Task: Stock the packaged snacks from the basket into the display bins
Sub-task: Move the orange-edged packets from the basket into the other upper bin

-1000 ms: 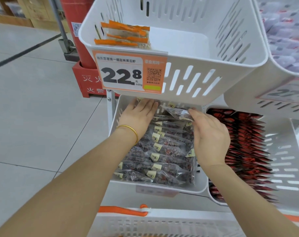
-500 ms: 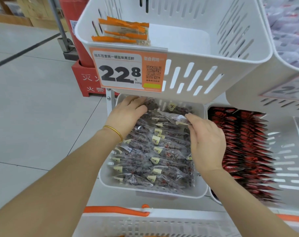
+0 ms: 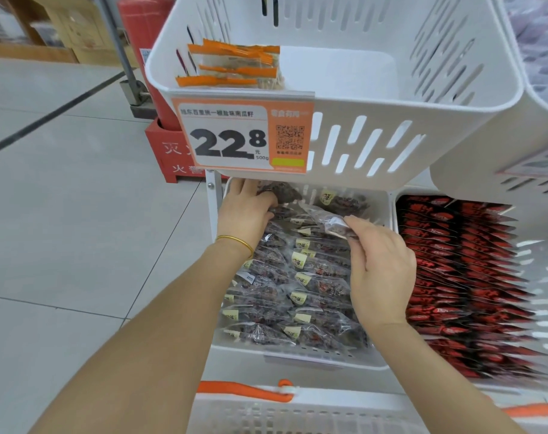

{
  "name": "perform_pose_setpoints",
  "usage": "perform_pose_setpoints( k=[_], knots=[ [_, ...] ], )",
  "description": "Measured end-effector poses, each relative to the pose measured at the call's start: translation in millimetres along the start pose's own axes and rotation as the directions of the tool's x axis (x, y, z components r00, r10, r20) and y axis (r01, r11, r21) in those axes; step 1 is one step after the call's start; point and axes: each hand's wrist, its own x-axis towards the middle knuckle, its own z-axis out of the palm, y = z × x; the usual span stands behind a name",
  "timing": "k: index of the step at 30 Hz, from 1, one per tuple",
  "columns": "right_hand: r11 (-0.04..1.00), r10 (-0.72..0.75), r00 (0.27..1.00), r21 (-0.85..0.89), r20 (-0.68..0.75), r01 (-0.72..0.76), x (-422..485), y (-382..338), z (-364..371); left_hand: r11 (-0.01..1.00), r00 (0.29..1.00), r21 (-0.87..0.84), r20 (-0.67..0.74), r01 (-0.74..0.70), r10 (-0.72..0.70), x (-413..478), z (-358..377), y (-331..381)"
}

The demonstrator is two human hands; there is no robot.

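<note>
Head camera: my left hand (image 3: 246, 211) grasps a dark snack packet (image 3: 282, 195) at the far left of the lower bin (image 3: 297, 355); my right hand (image 3: 380, 264) pinches a second packet (image 3: 329, 222) just above its packed rows.

We note bright, even, diffuse light and faint shadows; wide-angle distortion bows the upper bin (image 3: 454, 151), and the red packets (image 3: 454, 277) at right blur.
</note>
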Motion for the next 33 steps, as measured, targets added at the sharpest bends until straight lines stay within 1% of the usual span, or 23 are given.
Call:
perform_pose_setpoints(
  k=[4, 13, 15, 18, 20, 21, 24, 25, 27, 28, 33],
  knots=[
    [1.0, 0.024, 1.0, 0.019, 0.006, -0.024, 1, -1, 0, 0.995, 0.996, 0.036, -0.026, -0.09, 0.091, 1, -1, -2],
    [0.998, 0.042, 0.997, 0.045, 0.064, -0.045, 6, -5, -1, 0.974, 0.973, -0.022, -0.06, -0.224, 0.222, -8, -5, -13],
    [0.999, 0.034, 0.997, 0.036, 0.067, -0.037, 6, -6, -1, 0.982, 0.981, 0.006, -0.041, -0.191, 0.191, -12, -3, -16],
    [0.999, 0.041, 0.996, 0.032, 0.074, -0.043, 8, -8, 0, 0.999, 0.999, -0.008, 0.006, -0.044, 0.044, -13, 0, -13],
    [0.998, 0.044, 0.997, 0.035, 0.07, -0.047, 8, -9, 0, 1.0, 0.999, -0.004, 0.036, 0.014, -0.013, -12, 1, -12],
    [0.998, 0.044, 0.997, 0.038, 0.067, -0.046, 8, -9, 1, 1.0, 0.999, 0.009, 0.039, 0.007, -0.007, -11, 0, -11],
    [0.998, 0.046, 0.997, 0.047, 0.055, -0.049, 6, -11, 2, 0.994, 0.995, 0.054, 0.037, -0.098, 0.096, -7, -3, -10],
    [0.998, 0.046, 0.998, 0.049, 0.05, -0.048, 5, -11, 2, 0.991, 0.991, 0.056, 0.068, -0.119, 0.115, -4, -4, -10],
    [0.998, 0.046, 0.998, 0.049, 0.047, -0.049, 3, -12, 2, 0.992, 0.983, 0.041, 0.142, -0.121, 0.114, 0, -7, -6],
    [0.998, 0.047, 0.998, 0.049, 0.046, -0.049, 2, -12, 2, 0.992, 0.981, 0.041, 0.157, -0.122, 0.114, 2, -7, -6],
    [0.997, 0.06, 0.997, 0.05, 0.051, -0.063, 3, -12, 3, 0.99, 0.98, 0.087, 0.176, -0.112, 0.096, 6, -6, -5]
  ],
)
